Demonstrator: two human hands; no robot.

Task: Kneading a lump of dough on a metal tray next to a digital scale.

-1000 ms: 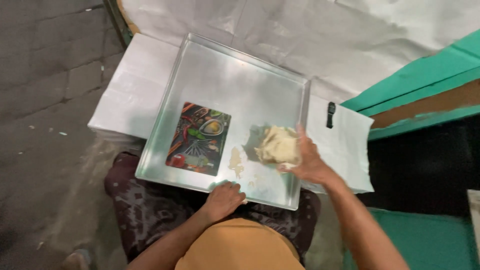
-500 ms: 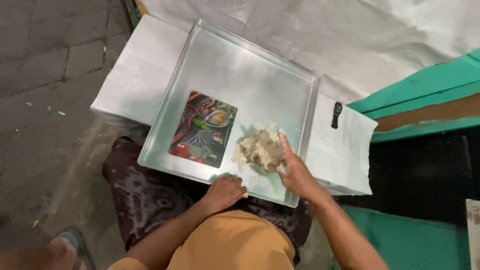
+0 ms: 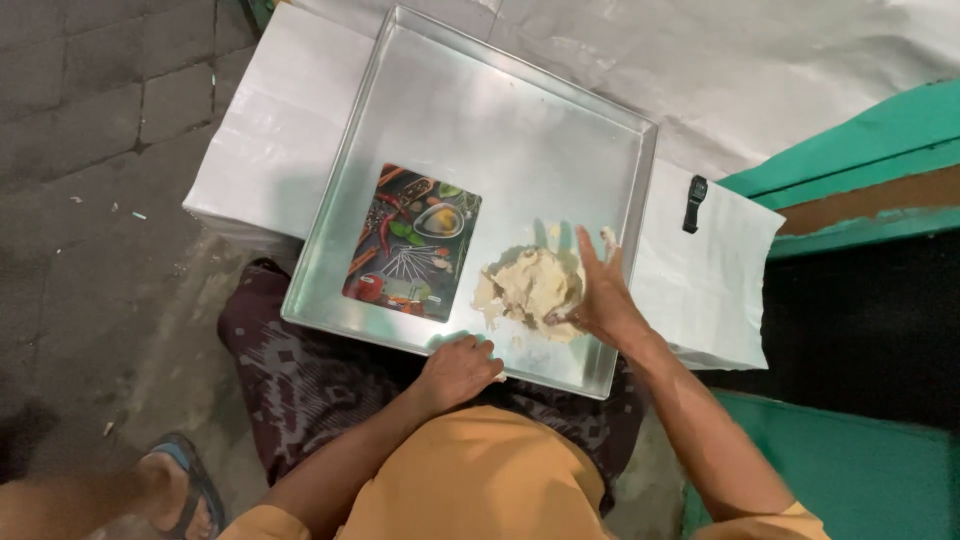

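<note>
Since the earlier frames the right hand (image 3: 598,290) has kept to the pale lump of dough (image 3: 530,288), but the dough now lies a little nearer the near edge of the tray (image 3: 500,120), gathered into a rougher, taller heap than the flatter mass seen a second ago, with fewer loose crumbs beside it. The right hand lies flat against the dough's right flank, fingers spread and straight, bits of dough stuck to the fingertips; it presses rather than pinches. The left hand (image 3: 458,368) has stayed on the tray's near rim, fingers curled loosely over the edge (whether it grips the metal firmly cannot be told). The tray is a broad, shallow square of dull silvery metal with low upright walls and faint smears on its floor. Inside it, left of the dough and apart from it, lies a flat rectangular board (image 3: 412,243) with a glossy, colourful picture of vegetables and utensils. The tray rests on a surface covered with white, slightly crinkled sheeting (image 3: 270,150), where a small black oblong object (image 3: 694,203) lies just beyond the tray's right wall.
</note>
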